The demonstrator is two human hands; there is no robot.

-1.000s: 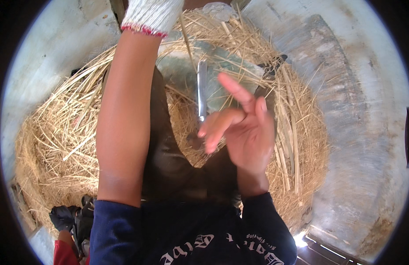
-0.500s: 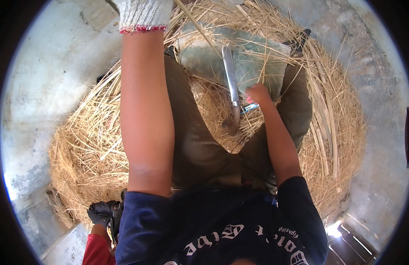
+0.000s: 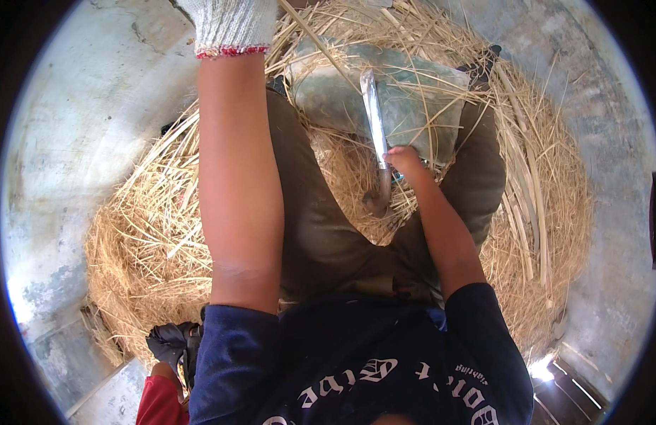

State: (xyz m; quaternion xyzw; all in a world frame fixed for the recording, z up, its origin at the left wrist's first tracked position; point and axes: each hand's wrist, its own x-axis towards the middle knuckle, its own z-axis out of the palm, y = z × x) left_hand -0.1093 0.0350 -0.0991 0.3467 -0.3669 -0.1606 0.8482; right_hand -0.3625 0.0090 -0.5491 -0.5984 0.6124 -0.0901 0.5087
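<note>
My left hand (image 3: 232, 25) wears a white knitted glove with a red-edged cuff. It is stretched out at the top edge, where its fingers are cut off from view. Beside it a long pale strip (image 3: 321, 41) slants down. A long knife (image 3: 374, 117) with a silvery blade and a curved brown handle lies between my legs. My bare right hand (image 3: 402, 159) has its fingers closed at the base of the blade, near the handle. A small blue thing (image 3: 398, 178) shows just under that hand, mostly hidden. Beneath the blade spreads a grey-green sheet (image 3: 335, 95) strewn with strips.
Heaped dry straw-like strips (image 3: 151, 219) surround my legs, with longer strips (image 3: 526, 191) on the right. A grey curved wall (image 3: 66, 142) encloses the space. At the lower left are a red sleeve (image 3: 160, 400) and a dark bundle (image 3: 173, 343). Slats (image 3: 565, 393) show at the lower right.
My right hand has moved left from beside the knife onto the base of its blade. The blue thing at that hand is now more hidden. My left arm has hardly moved.
</note>
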